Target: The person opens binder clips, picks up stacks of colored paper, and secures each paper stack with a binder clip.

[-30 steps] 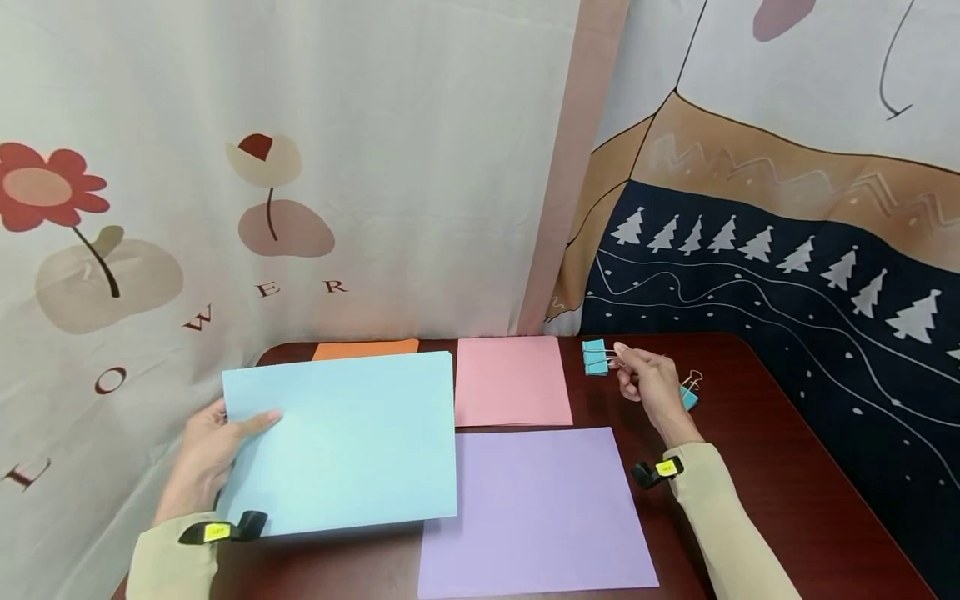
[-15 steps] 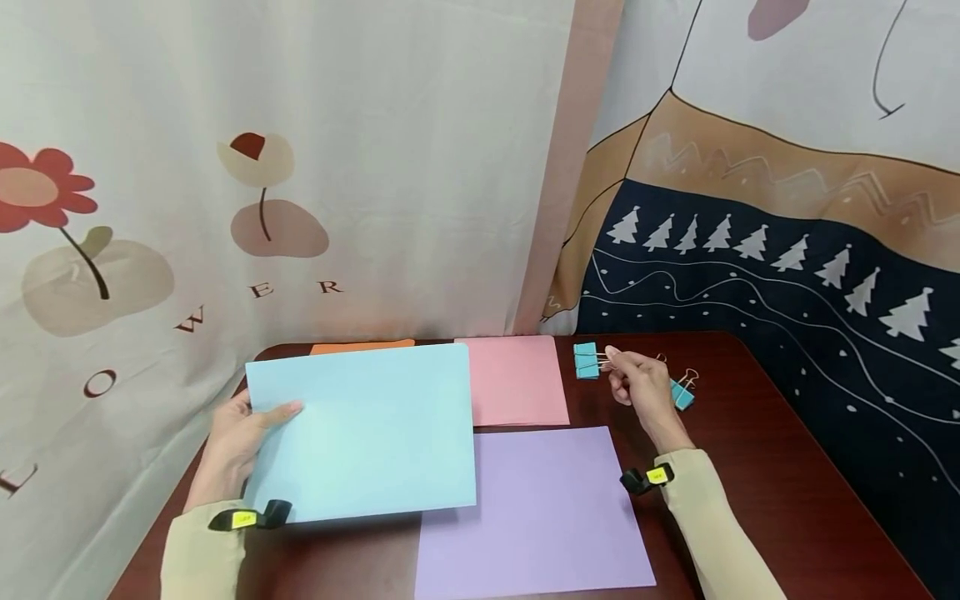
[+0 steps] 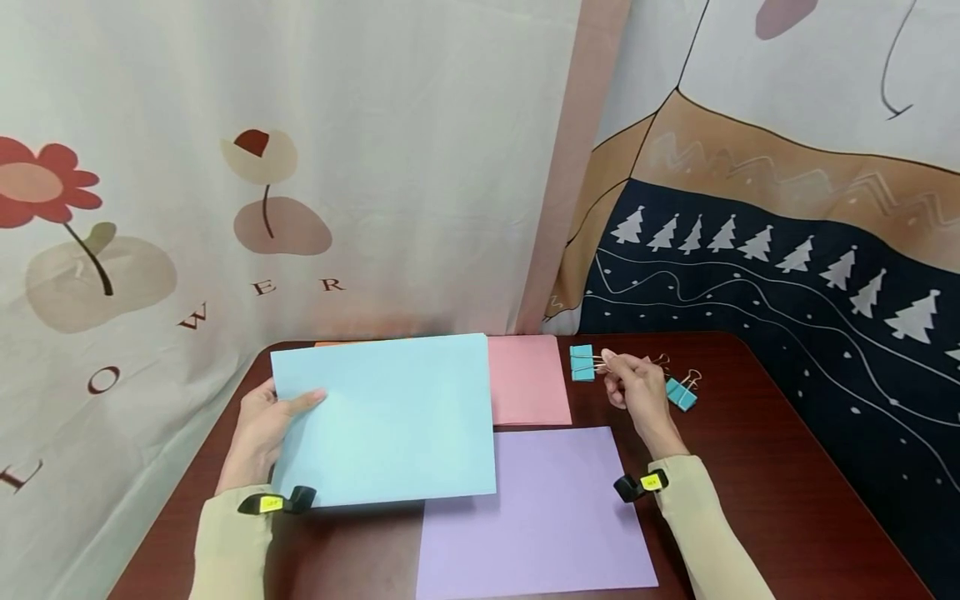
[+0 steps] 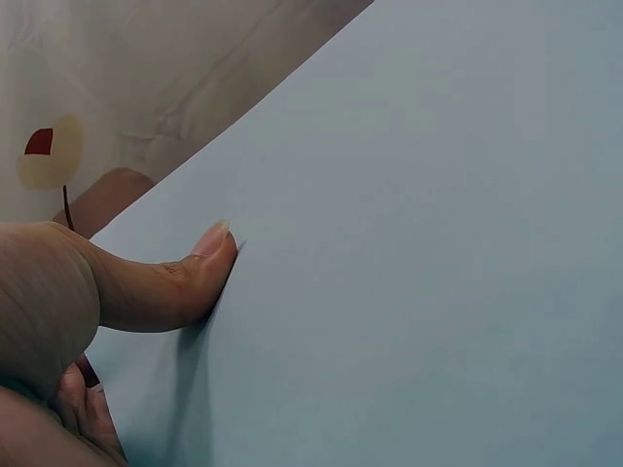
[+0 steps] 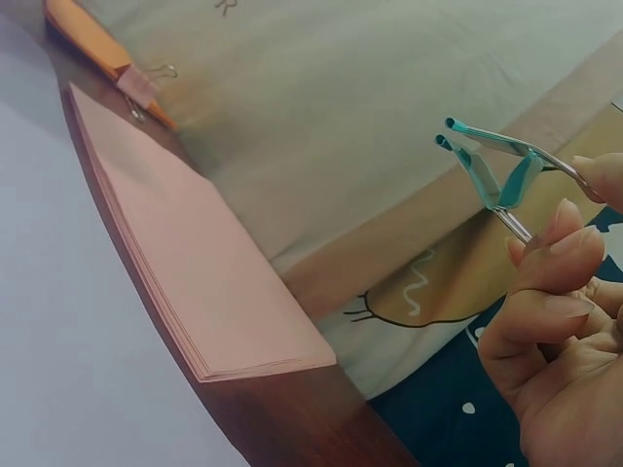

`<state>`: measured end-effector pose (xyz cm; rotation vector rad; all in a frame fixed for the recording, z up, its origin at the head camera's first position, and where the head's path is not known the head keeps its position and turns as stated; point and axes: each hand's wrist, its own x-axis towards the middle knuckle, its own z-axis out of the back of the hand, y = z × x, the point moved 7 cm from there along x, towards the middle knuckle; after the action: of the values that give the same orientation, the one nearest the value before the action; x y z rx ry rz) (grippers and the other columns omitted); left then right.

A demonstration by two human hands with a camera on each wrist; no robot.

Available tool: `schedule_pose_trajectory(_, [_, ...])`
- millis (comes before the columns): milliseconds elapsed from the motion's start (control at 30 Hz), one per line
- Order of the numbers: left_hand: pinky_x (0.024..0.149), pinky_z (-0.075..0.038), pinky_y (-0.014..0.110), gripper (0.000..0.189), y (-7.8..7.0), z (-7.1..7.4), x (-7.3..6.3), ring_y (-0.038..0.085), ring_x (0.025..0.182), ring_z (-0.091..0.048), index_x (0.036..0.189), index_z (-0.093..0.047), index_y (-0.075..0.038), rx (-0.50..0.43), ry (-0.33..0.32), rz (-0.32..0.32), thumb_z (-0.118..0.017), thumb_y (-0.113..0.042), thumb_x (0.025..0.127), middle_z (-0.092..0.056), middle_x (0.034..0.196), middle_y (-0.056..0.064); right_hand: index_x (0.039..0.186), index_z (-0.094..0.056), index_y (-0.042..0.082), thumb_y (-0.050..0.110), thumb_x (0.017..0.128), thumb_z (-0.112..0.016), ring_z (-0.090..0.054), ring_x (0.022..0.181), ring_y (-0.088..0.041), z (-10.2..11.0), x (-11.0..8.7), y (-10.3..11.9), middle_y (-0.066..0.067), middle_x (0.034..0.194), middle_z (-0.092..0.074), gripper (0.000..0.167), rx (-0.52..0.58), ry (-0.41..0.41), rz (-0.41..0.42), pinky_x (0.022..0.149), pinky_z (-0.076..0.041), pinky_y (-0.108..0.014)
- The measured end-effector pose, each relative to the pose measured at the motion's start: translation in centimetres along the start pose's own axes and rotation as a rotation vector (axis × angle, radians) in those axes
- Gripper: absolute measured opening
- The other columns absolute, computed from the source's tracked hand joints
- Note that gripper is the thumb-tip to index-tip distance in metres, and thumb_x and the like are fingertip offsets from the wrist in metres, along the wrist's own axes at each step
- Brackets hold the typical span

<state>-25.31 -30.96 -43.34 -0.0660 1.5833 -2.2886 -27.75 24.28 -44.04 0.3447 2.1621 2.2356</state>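
Note:
My left hand holds light blue paper at its left edge, thumb on the front face and fingers behind. The left wrist view shows that thumb pressing the blue paper, which hangs above the table, tilted. Between thumb and fingers, my right hand pinches the wire handles of a teal binder clip. In the right wrist view, the jaws of this binder clip are spread apart, with nothing between them. The clip is to the right of the blue paper, apart from it.
Purple paper lies on the dark red table, partly under the raised blue paper. Behind it lies a pink paper stack. Orange paper bears a pink binder clip. Another teal clip lies beside my right hand. Curtains hang behind.
My left hand has carried the blue paper rightward and slightly up, covering more of the pink stack. My right hand, with the teal binder clip, has shifted slightly left.

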Motion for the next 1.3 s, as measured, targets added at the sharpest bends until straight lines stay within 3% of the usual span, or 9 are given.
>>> schedule_pose_trajectory(233, [0.073, -0.054, 0.026, 0.061, -0.1, -0.7, 0.2, 0.004, 0.084, -0.062, 0.133, -0.058, -0.008, -0.030, -0.012, 0.002, -0.085, -0.034, 0.085, -0.063, 0.094, -0.017, 0.095, -0.070, -0.007, 0.041, 0.100, -0.066, -0.044, 0.047, -0.008, -0.8, -0.4, 0.4, 0.002, 0.059, -0.050, 0.048, -0.003, 0.009, 0.011, 0.045, -0.037, -0.021])
schedule_pose_trajectory(500, [0.081, -0.050, 0.029, 0.063, 0.2, -1.9, 0.5, 0.007, 0.094, -0.060, 0.138, -0.055, -0.008, -0.039, 0.008, 0.015, -0.082, -0.034, 0.088, -0.062, 0.114, -0.004, 0.094, -0.070, -0.007, 0.039, 0.101, -0.065, -0.043, 0.047, -0.008, -1.5, -0.3, 0.5, 0.000, 0.059, -0.049, 0.046, -0.005, 0.014, 0.023, 0.045, -0.036, -0.021])
schedule_pose_trajectory(733, [0.076, -0.052, 0.025, 0.062, 0.6, -2.6, 0.4, 0.002, 0.089, -0.062, 0.138, -0.056, -0.009, -0.073, 0.012, 0.026, -0.083, -0.033, 0.087, -0.063, 0.104, -0.014, 0.094, -0.069, -0.004, 0.040, 0.101, -0.065, -0.044, 0.048, -0.008, -2.6, -0.4, 0.2, 0.002, 0.060, -0.050, 0.045, -0.028, 0.019, -0.004, 0.046, -0.037, -0.020])
schedule_pose_trajectory(867, [0.082, -0.050, 0.027, 0.066, 0.6, -3.1, 0.3, 0.006, 0.097, -0.061, 0.142, -0.054, -0.010, -0.076, 0.029, 0.029, -0.082, -0.034, 0.088, -0.065, 0.121, -0.004, 0.090, -0.067, -0.003, 0.042, 0.101, -0.065, -0.045, 0.049, -0.008, -3.0, -0.6, 0.3, 0.002, 0.060, -0.050, 0.046, -0.044, 0.023, -0.007, 0.047, -0.037, -0.021])
schedule_pose_trajectory(967, [0.091, -0.047, 0.032, 0.070, 0.3, -3.5, 0.2, 0.014, 0.113, -0.057, 0.148, -0.051, -0.010, -0.090, 0.047, 0.020, -0.081, -0.034, 0.089, -0.056, 0.144, 0.007, 0.090, -0.068, -0.002, 0.044, 0.100, -0.065, -0.045, 0.049, -0.008, -3.2, -0.8, 0.4, 0.002, 0.060, -0.050, 0.047, -0.054, 0.028, -0.005, 0.046, -0.037, -0.021])
schedule_pose_trajectory(1067, [0.096, -0.044, 0.036, 0.069, 0.0, -3.9, 0.2, 0.019, 0.119, -0.054, 0.147, -0.051, -0.008, -0.105, 0.059, 0.015, -0.081, -0.032, 0.090, -0.050, 0.151, 0.011, 0.092, -0.069, -0.002, 0.045, 0.100, -0.065, -0.045, 0.049, -0.008, -3.4, -1.1, 0.5, 0.002, 0.060, -0.051, 0.048, -0.061, 0.028, -0.002, 0.046, -0.037, -0.021])
schedule_pose_trajectory(1300, [0.086, -0.048, 0.031, 0.069, -0.2, -4.9, 0.1, 0.006, 0.096, -0.062, 0.143, -0.053, -0.004, -0.084, 0.069, 0.024, -0.083, -0.033, 0.087, -0.061, 0.134, 0.012, 0.096, -0.068, -0.009, 0.042, 0.101, -0.064, -0.045, 0.049, -0.009, -3.7, -1.6, 0.2, 0.000, 0.060, -0.051, 0.052, -0.071, 0.050, -0.003, 0.046, -0.038, -0.021])
